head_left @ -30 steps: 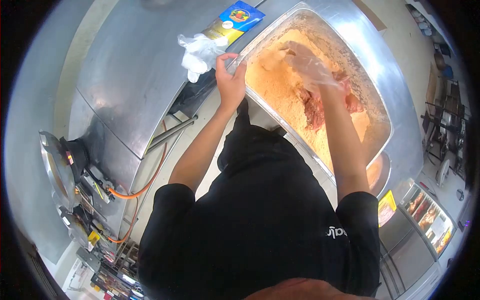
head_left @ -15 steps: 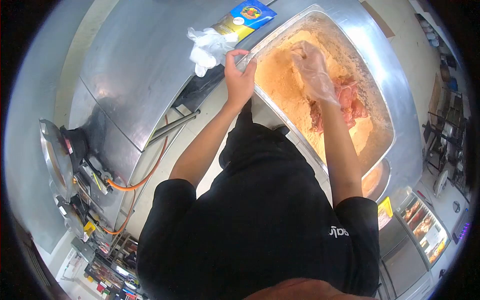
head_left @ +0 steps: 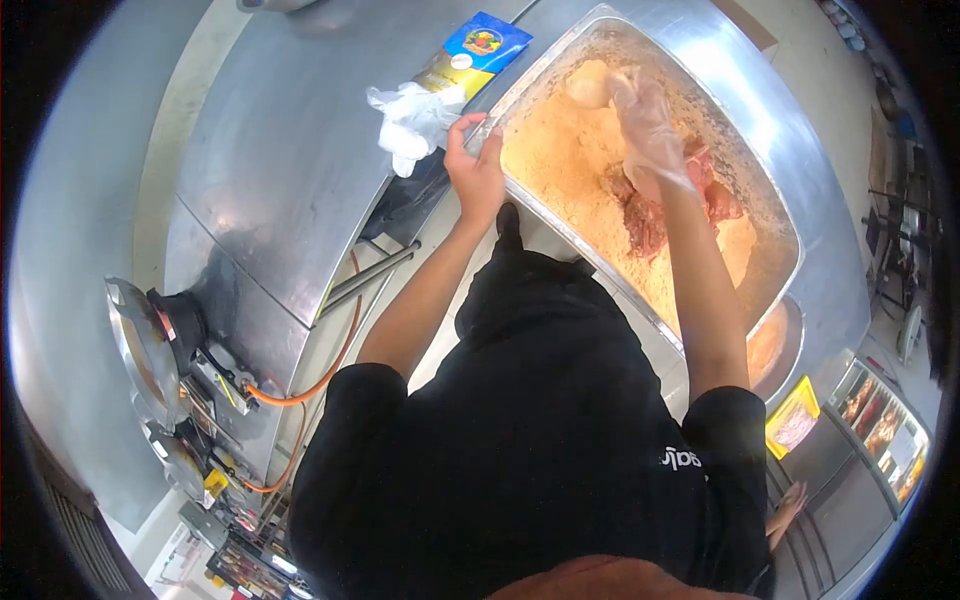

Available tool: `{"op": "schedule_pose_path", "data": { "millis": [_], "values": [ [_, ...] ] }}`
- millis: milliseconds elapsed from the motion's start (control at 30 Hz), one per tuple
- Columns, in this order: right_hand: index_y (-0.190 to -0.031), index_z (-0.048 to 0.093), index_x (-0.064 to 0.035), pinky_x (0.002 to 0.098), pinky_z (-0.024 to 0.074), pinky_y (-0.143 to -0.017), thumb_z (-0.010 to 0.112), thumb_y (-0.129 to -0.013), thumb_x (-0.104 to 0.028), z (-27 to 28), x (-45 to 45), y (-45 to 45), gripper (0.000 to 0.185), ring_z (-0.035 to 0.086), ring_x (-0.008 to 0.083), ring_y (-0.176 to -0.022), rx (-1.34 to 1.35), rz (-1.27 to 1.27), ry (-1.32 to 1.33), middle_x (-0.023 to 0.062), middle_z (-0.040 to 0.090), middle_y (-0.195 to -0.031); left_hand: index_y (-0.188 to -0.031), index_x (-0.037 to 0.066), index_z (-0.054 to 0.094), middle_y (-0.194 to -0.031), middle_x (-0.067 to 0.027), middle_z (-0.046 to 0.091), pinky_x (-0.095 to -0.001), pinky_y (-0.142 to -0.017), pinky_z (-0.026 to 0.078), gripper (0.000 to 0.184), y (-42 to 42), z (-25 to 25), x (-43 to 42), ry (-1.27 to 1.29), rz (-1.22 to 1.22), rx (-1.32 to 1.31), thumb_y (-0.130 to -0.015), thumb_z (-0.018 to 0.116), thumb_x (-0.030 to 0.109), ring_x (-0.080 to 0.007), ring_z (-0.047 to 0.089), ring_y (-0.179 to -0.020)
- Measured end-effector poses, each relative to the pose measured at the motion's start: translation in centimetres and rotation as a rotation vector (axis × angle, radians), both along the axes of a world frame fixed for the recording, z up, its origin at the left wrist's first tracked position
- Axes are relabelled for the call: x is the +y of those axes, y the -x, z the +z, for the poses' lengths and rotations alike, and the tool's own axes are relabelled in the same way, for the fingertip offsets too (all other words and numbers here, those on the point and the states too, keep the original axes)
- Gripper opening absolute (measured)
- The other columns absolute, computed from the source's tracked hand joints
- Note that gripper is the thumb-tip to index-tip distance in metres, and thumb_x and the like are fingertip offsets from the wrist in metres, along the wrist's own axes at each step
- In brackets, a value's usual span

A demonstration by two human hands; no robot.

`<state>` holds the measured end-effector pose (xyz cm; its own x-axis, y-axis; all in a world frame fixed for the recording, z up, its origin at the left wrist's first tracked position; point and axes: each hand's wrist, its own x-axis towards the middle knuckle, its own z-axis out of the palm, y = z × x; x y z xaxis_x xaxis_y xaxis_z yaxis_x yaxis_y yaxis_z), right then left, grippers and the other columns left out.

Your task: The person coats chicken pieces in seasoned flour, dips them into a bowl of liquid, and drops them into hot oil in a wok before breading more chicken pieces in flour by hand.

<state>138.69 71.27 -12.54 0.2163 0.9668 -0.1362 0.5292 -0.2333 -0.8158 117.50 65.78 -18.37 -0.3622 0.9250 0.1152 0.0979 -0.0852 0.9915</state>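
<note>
My left hand [head_left: 477, 172] grips the near-left rim of a large metal tray [head_left: 570, 235], thumb and fingers around the edge. Orange-tinted flour [head_left: 560, 140] covers the bottom of this tray. My right hand [head_left: 648, 125], in a clear plastic glove, is over the flour toward the far end. Beside its fingertips is a pale rounded lump [head_left: 587, 84], which looks flour-covered. The glove and motion hide how the fingers are bent. Raw red meat pieces [head_left: 645, 222] lie on the flour beneath and beside my right wrist.
A white glove [head_left: 412, 125] and a blue-and-yellow packet [head_left: 478, 52] lie on the steel table [head_left: 290, 130]. A round bowl [head_left: 775, 345] sits by the tray's near-right end. A yellow tray [head_left: 795, 418] and another person's hand [head_left: 787, 512] are lower right. Pans [head_left: 145, 345] stand left.
My right hand has shifted within the tray, and a pale rounded lump now shows beside its fingertips. My left hand stays on the rim. Another person's hand has appeared lower right.
</note>
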Motion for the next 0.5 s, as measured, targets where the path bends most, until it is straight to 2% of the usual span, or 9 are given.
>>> {"op": "schedule_pose_path", "data": {
  "millis": [67, 167, 233, 300, 367, 400, 433, 467, 500],
  "values": [
    [-0.125, 0.055, -0.0014, 0.0411, 0.0442, -0.084, 0.054, -0.094, -0.039, 5.8, -2.3, 1.4, 0.049, 0.057, 0.0269, -0.086, 0.104, -0.244, 0.079, 0.0119, 0.064, -0.099, -0.104, 0.001, 0.061, -0.098, -0.0107, 0.062, -0.0315, -0.092, 0.041, 0.023, 0.0, -0.5, 0.2, -0.049, 0.015, 0.077, -0.082, 0.067, 0.005, -0.0192, 0.056, -0.097],
    [-0.131, 0.052, -0.0034, 0.0419, 0.0444, -0.083, 0.052, -0.096, -0.041, 3.6, -1.0, -2.8, 0.051, 0.055, 0.0217, -0.087, 0.496, -0.193, 0.263, 0.0055, 0.063, -0.102, -0.105, 0.001, 0.061, -0.098, -0.0106, 0.063, -0.0313, -0.092, 0.041, 0.023, 0.2, -0.8, 0.4, -0.063, 0.017, 0.140, -0.082, 0.066, 0.003, -0.0194, 0.056, -0.097],
    [-0.126, 0.052, -0.0045, 0.0419, 0.0468, -0.087, 0.047, -0.098, -0.036, -2.5, -1.7, -4.2, 0.042, 0.058, 0.0227, -0.094, 0.318, 0.221, -0.220, 0.0082, 0.060, -0.108, -0.105, 0.000, 0.062, -0.103, -0.0116, 0.064, -0.0328, -0.094, 0.041, 0.024, 0.4, -0.4, 0.2, -0.022, -0.007, 0.197, -0.081, 0.065, 0.001, -0.0216, 0.057, -0.099],
    [-0.120, 0.054, -0.0052, 0.0424, 0.0476, -0.090, 0.044, -0.099, -0.030, -0.1, -4.0, -5.2, 0.034, 0.059, 0.0253, -0.101, 0.177, 0.338, -0.089, 0.0113, 0.058, -0.110, -0.108, -0.002, 0.063, -0.108, -0.0123, 0.064, -0.0353, -0.098, 0.040, 0.027, 0.9, -1.5, 0.5, -0.057, -0.027, 0.271, -0.082, 0.064, 0.001, -0.0241, 0.057, -0.105],
    [-0.114, 0.055, -0.0054, 0.0425, 0.0474, -0.090, 0.043, -0.097, -0.024, 3.1, -5.2, -4.4, 0.027, 0.059, 0.0289, -0.103, -0.138, 0.329, 0.068, 0.0148, 0.058, -0.110, -0.114, -0.002, 0.062, -0.112, -0.0118, 0.063, -0.0339, -0.096, 0.042, 0.028, 0.6, -1.1, 0.2, -0.015, -0.050, 0.291, -0.087, 0.062, 0.001, -0.0214, 0.057, -0.104],
    [-0.112, 0.055, -0.0056, 0.0421, 0.0476, -0.089, 0.044, -0.096, -0.021, 1.7, -5.6, -5.6, 0.025, 0.059, 0.0304, -0.102, -0.465, 0.433, -0.113, 0.0166, 0.058, -0.111, -0.117, -0.001, 0.061, -0.113, -0.0120, 0.062, -0.0321, -0.094, 0.044, 0.029, 0.0, -0.5, -0.1, 0.027, -0.054, 0.164, -0.088, 0.061, 0.002, -0.0203, 0.057, -0.103],
    [-0.112, 0.056, -0.0061, 0.0414, 0.0478, -0.088, 0.046, -0.095, -0.021, 1.4, -6.1, -6.6, 0.025, 0.058, 0.0314, -0.103, -0.408, 0.398, -0.080, 0.0170, 0.059, -0.112, -0.117, -0.001, 0.061, -0.115, -0.0124, 0.060, -0.0315, -0.092, 0.046, 0.028, -0.2, 0.0, -0.4, 0.025, -0.082, 0.210, -0.089, 0.060, 0.002, -0.0209, 0.057, -0.101],
    [-0.113, 0.057, -0.0066, 0.0407, 0.0480, -0.087, 0.048, -0.094, -0.021, 1.3, -6.8, -7.5, 0.025, 0.058, 0.0323, -0.103, -0.342, 0.366, -0.059, 0.0174, 0.059, -0.113, -0.119, -0.001, 0.059, -0.118, -0.0126, 0.058, -0.0327, -0.091, 0.048, 0.029, 0.5, -2.2, 0.2, 0.030, -0.070, 0.083, -0.090, 0.059, 0.002, -0.0211, 0.058, -0.099],
    [-0.110, 0.059, -0.0062, 0.0405, 0.0484, -0.085, 0.050, -0.092, -0.021, 1.8, -8.0, -8.4, 0.024, 0.059, 0.0312, -0.102, -0.326, 0.277, -0.058, 0.0163, 0.060, -0.110, -0.121, 0.000, 0.057, -0.120, -0.0134, 0.057, -0.0346, -0.090, 0.050, 0.031, -0.6, -0.1, -0.3, 0.121, -0.076, -0.067, -0.091, 0.058, 0.003, -0.0219, 0.058, -0.100]
  ]
}}
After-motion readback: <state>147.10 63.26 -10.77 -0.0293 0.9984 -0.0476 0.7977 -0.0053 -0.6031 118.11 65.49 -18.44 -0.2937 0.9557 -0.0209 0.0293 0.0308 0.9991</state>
